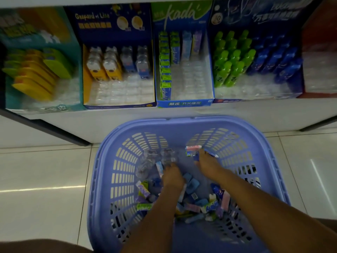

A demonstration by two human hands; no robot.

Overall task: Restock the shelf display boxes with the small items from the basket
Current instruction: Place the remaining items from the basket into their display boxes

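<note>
Slotted plastic basket holds small boxed items; I see right hand pinching pink-white box, left hand grip indeterminable.

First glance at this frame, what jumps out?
The lilac basket on the floor fills the centre, both hands in it: the right hand grips small packs, the left hand reaches among loose items. Above, the half-empty kada box on the shelf stands out.

The single head view looks steeply down, close over the basket, facing the shelf.
</note>
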